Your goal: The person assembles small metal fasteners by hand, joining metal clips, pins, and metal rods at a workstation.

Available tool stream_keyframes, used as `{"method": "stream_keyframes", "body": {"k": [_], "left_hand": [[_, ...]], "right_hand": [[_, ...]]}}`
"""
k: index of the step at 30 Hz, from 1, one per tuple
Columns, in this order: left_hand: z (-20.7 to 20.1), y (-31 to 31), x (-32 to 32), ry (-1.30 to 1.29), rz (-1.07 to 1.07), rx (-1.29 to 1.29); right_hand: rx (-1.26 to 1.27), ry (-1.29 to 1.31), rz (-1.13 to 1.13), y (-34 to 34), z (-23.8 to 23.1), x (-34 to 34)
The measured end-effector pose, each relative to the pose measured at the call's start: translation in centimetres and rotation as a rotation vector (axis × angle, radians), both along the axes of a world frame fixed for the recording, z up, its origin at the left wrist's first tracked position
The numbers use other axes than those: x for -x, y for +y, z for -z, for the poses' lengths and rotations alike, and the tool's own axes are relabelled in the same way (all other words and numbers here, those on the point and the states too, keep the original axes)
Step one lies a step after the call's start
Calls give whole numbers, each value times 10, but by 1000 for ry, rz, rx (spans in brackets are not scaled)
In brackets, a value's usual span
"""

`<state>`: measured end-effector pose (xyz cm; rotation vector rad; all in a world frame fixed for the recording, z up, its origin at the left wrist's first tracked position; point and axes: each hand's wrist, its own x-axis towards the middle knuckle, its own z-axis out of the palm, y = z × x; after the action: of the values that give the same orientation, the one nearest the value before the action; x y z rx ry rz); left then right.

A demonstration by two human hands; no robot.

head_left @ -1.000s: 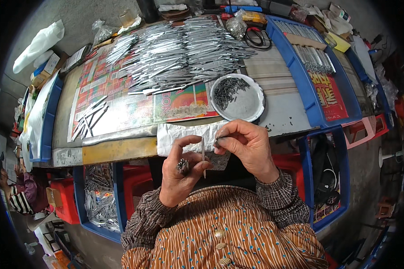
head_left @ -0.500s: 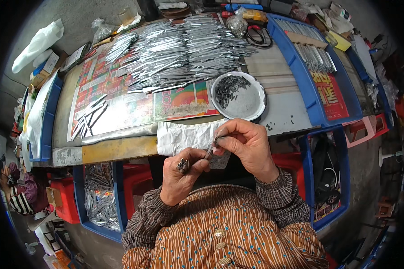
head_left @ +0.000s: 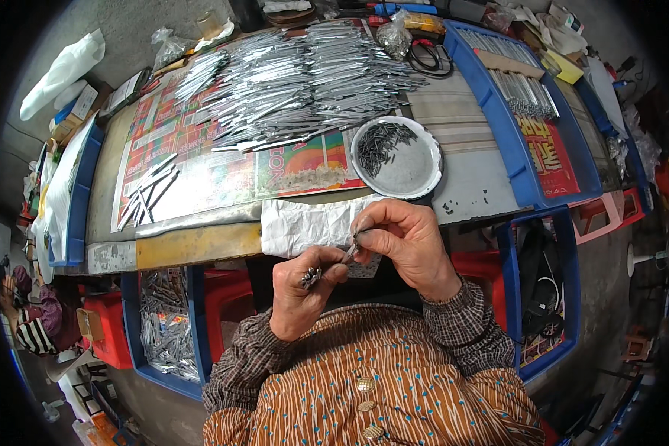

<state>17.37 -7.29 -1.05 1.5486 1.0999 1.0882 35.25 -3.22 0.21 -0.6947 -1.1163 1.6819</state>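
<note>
My left hand (head_left: 296, 293) is closed around a bundle of thin metal rods (head_left: 310, 278), whose ends stick out of the fist. One slim metal rod (head_left: 348, 255) points up from its thumb and forefinger toward the right hand. My right hand (head_left: 410, 249) pinches a tiny dark piece at that rod's tip; the fingers mostly hide it. Both hands are in front of the table edge, beside a folded white cloth (head_left: 297, 227). Beyond them stands a round white bowl (head_left: 421, 177) with small dark pins (head_left: 381, 146) heaped on its left side.
A large pile of silvery metal rods (head_left: 297, 85) covers the table's far part; a smaller group (head_left: 149, 193) lies left. A blue tray (head_left: 524, 186) with rods stands right. Below are a blue bin (head_left: 167, 334) of metal pieces and a blue crate (head_left: 509, 297) with a black bag.
My hands stay together at nearly the same spot, with the left hand shifted very slightly right. The right fingers still pinch at the rod's tip.
</note>
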Motion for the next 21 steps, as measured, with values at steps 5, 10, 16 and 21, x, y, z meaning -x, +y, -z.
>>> {"method": "stream_keyframes", "body": {"k": [5,10,16,21], "left_hand": [[2,0,0,77,-8,-51],[2,1,0,111,-34,-84],[2,3,2,163,-37,-100],[-2,0,-1,155,-31,-123]], "right_hand": [[-4,-66,-13,1,-5,-2],[-131,-181,1,1,-9,0],[-39,-205,87,-1,-6,0],[-166,-312,71,-3,-6,-4]]}}
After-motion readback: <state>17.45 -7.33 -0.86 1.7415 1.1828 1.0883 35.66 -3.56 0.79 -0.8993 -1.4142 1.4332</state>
